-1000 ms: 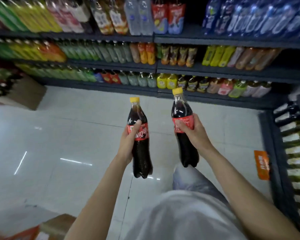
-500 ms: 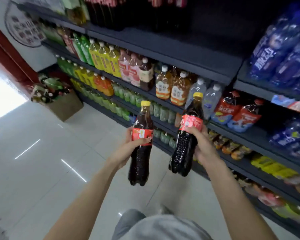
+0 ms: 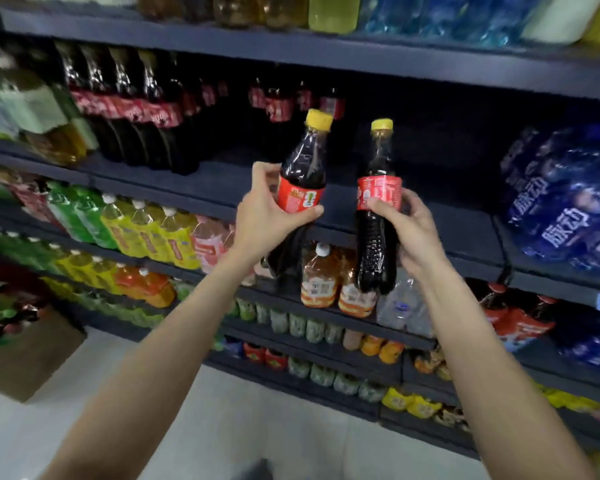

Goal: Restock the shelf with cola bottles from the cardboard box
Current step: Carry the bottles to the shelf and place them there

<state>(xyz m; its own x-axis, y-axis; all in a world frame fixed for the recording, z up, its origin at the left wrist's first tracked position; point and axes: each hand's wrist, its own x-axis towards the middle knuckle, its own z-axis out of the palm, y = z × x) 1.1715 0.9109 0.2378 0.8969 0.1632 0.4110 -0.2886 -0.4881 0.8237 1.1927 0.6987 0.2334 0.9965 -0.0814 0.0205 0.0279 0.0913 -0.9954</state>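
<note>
My left hand (image 3: 265,213) grips a cola bottle (image 3: 303,168) with a yellow cap and red label, tilted slightly right. A second, upright cola bottle (image 3: 376,216) is held by my right hand (image 3: 409,226) at its label. Both bottles hang in front of the dark shelf (image 3: 447,223), whose right part is bare. More cola bottles (image 3: 142,112) stand in rows on that shelf's left and back. The cardboard box of cola is out of view.
Green, yellow and orange drink bottles (image 3: 146,233) fill the lower shelves. Blue water packs (image 3: 565,209) sit on the right. An open cardboard box (image 3: 25,351) with mixed goods stands on the floor at the left. Pale floor tiles (image 3: 222,427) lie below.
Both hands have lifted the bottles from waist height up to the cola shelf, and my view has swung from the floor up to the upper shelves.
</note>
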